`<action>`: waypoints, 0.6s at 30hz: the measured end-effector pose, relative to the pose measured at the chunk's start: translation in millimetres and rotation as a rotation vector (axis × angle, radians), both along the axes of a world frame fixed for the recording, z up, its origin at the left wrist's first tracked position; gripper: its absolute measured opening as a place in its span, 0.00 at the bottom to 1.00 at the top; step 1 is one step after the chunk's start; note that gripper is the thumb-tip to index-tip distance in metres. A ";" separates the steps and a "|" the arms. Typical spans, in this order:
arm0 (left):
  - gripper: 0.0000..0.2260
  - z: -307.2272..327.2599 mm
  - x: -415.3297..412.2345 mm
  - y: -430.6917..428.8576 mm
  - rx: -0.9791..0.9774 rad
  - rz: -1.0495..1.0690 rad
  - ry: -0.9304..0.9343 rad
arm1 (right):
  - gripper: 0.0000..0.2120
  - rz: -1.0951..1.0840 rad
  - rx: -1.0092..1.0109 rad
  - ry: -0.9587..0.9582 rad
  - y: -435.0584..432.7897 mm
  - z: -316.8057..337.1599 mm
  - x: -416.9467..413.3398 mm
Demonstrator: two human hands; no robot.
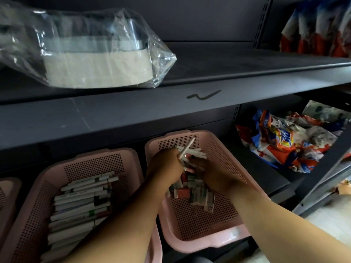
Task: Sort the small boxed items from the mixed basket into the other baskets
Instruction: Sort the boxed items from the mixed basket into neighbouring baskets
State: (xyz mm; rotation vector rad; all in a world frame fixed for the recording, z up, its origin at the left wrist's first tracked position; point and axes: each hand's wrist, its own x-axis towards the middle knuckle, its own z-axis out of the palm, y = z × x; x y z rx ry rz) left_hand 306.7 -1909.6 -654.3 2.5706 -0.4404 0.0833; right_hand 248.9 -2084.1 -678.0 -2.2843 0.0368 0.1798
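Forearms (121, 224) low-frame, picking: left hand (164, 164) grasps white box (187, 149) in mixed basket (224, 158); right hand (212, 175) grip unclear; next, carry to lower-left basket (106, 151).

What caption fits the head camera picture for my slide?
The left hand holds a long white box in the mixed pink basket; right hand sits among small boxes.

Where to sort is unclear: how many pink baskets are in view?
3. Left basket, cut off at the frame edge; middle basket, full of long boxes; right basket, holding mixed small boxes. Others may be off-frame.
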 end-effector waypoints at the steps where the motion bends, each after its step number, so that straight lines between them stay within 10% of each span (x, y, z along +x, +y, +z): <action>1: 0.04 0.3 -0.1 -0.1 -0.007 0.003 0.005 | 0.12 -0.015 0.015 -0.009 0.1 -1.0 2.5; 18: 0.05 5.6 -1.2 4.1 -0.102 -0.016 0.044 | 0.05 -0.175 -0.368 -0.003 20.7 10.1 44.9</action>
